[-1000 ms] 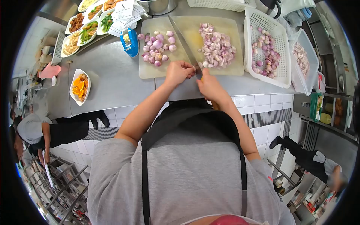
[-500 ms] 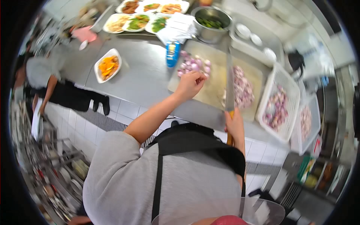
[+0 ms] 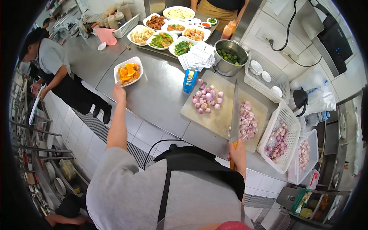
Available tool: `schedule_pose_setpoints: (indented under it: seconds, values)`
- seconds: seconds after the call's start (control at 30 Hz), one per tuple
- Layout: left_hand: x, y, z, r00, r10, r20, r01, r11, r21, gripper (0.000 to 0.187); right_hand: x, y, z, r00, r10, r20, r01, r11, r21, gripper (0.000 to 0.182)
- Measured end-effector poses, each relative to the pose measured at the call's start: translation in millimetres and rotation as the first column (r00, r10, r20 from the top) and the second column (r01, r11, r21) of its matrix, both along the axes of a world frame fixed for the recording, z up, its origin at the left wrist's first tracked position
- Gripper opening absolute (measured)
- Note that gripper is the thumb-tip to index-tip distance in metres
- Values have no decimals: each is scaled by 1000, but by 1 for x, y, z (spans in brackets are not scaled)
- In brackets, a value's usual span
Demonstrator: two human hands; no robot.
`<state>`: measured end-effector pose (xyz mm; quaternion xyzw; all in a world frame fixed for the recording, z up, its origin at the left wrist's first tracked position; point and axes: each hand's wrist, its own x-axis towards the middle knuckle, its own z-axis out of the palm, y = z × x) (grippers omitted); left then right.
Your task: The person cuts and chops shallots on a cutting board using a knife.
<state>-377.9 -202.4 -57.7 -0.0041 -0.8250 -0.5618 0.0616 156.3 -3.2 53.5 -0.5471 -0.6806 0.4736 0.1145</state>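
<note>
My left hand [image 3: 119, 93] reaches out to the near rim of a white square bowl [image 3: 117, 73] holding orange slices and pieces of food. Its fingers are closed at the rim, with the tips partly hidden. In my right hand [image 3: 238, 150] is a large kitchen knife [image 3: 235, 111], gripped by its yellowish handle, blade pointing away from me over the cutting board [image 3: 210, 120]. Peeled whole shallots [image 3: 207, 99] lie left of the blade, and cut shallots [image 3: 248, 122] are heaped to its right. A blue tape dispenser [image 3: 190, 79] stands beside the board.
Filled plates [image 3: 161, 40] stand at the back, near paper slips [image 3: 199, 55] and a metal pot [image 3: 230, 57] of green produce. Right of the board are a white basket [image 3: 293, 140] of shallots and a plastic tub [image 3: 304, 157]. A co-worker [image 3: 55, 65] stands left; another person [image 3: 220, 11] stands opposite.
My left hand has left the whole shallots and moved left to the bowl. The knife stays in my right hand over the board. The view has shifted, showing more of the far side.
</note>
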Motion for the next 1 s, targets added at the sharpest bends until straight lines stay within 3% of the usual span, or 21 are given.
schedule_pose_setpoints:
  seconds: [0.07,0.13,0.2,0.27,0.33,0.37,0.43,0.5,0.53,0.57,0.6,0.67,0.77,0.9,0.97,1.0]
  values:
    - [3,28,-1,999,-2,-48,0,999,-35,46,0,0,-2,999,31,16,-31,999,7,19]
    - [14,51,11,999,-40,11,41,998,-49,46,-1,-2,-2,998,54,34,-54,998,15,21]
    - [23,71,12,991,-49,121,46,998,30,47,-3,-4,0,998,67,-1,-67,998,8,21]
    - [43,82,20,990,-86,113,78,994,76,44,-4,-5,-2,997,73,-7,-73,997,15,21]
    - [68,96,12,994,-83,-75,108,888,448,33,-1,-6,-3,999,46,16,-47,998,47,22]
    - [98,105,24,988,-141,-55,151,891,427,33,-1,-6,1,1000,-3,-5,3,999,49,20]
    - [189,117,71,783,-558,-277,618,749,239,22,-2,-7,8,996,-75,-42,77,996,48,19]
    - [249,134,85,513,-829,-220,852,524,13,19,0,-6,12,991,-122,-45,124,992,32,19]
    - [276,146,96,397,-882,-254,897,432,-98,20,0,-5,14,992,-121,-43,123,992,27,20]
    - [293,157,102,276,-919,-280,917,340,-211,22,0,-7,16,992,-114,-45,115,993,25,20]
    - [299,166,97,267,-923,-276,920,329,-212,22,-1,-10,17,991,-125,-44,126,992,21,20]
    - [302,187,84,184,-917,-355,772,358,-525,24,-3,-15,18,996,-82,-46,76,990,-118,22]
    - [301,207,80,122,-928,-351,722,326,-610,28,3,-23,5,999,40,-9,-41,987,-158,34]
    - [301,224,72,83,-944,-320,663,292,-689,26,16,-15,-9,1000,0,-16,-4,974,-228,33]
    - [305,222,72,76,-958,-277,690,251,-679,24,26,3,-19,992,79,98,-88,992,92,31]
    - [306,222,74,78,-967,-244,711,226,-666,21,28,11,-18,993,72,96,-80,993,90,31]
